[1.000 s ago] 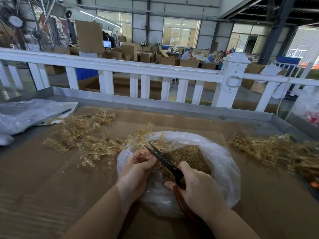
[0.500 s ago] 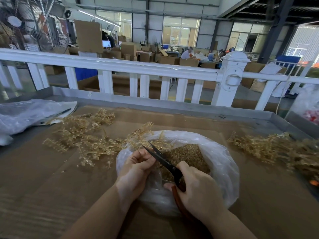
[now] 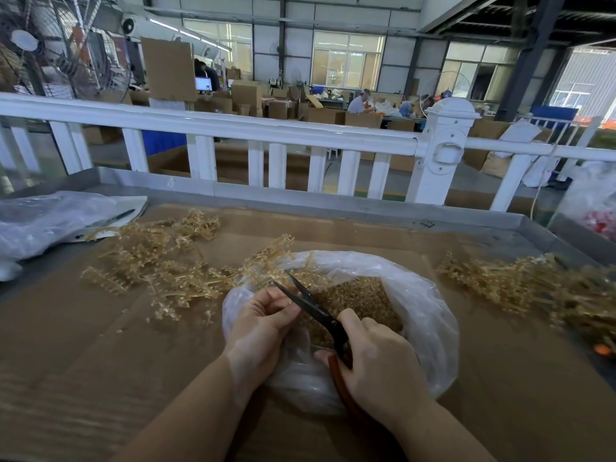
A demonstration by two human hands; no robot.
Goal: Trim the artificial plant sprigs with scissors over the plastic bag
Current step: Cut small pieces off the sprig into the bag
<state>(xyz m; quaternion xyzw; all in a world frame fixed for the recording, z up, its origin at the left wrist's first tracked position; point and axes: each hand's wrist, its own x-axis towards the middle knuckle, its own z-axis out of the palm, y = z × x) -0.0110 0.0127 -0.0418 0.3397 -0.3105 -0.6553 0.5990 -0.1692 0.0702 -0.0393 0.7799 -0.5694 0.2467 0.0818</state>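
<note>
A clear plastic bag (image 3: 416, 315) lies open in the middle of the cardboard-covered table, holding a heap of tan trimmed bits (image 3: 363, 301). My right hand (image 3: 376, 365) grips the red handles of black-bladed scissors (image 3: 310, 301), whose blades stand apart over the bag's left rim. My left hand (image 3: 263, 325) pinches a tan plastic sprig (image 3: 266, 258) at the bag's edge, right beside the blades. The part of the sprig inside my fingers is hidden.
A loose pile of tan sprigs (image 3: 160, 261) spreads left of the bag, another pile (image 3: 520, 285) at the right. A crumpled plastic sheet (image 3: 43, 221) with a pen lies at the far left. A metal table rim (image 3: 300, 201) and white fence (image 3: 266, 128) run behind.
The scissor blades have opened slightly wider over the bag's rim. Both hands stay in nearly the same place.
</note>
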